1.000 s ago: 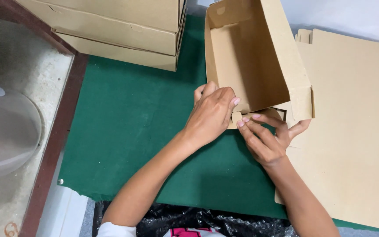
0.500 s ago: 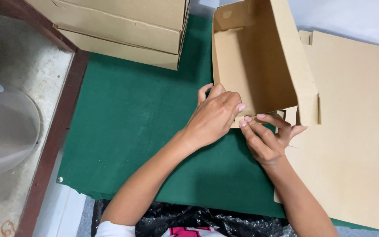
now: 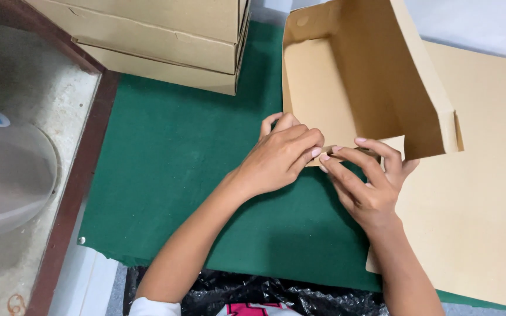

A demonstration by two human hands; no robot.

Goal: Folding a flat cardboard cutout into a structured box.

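Observation:
A half-folded brown cardboard box (image 3: 346,88) stands on the green mat (image 3: 177,164), its open side toward me and its right wall upright. My left hand (image 3: 279,155) presses on the box's near edge, fingers curled over the flap. My right hand (image 3: 367,181) pinches the same near flap from the right, fingertips meeting those of the left hand.
A stack of flat cardboard sheets (image 3: 481,193) lies on the right under the box's corner. Two folded boxes (image 3: 165,35) are stacked at the back left. A dark wooden edge (image 3: 71,199) borders the mat on the left, beside a translucent plastic container (image 3: 7,175).
The box has shifted slightly to the right and both hands followed it, still pressing the near flap.

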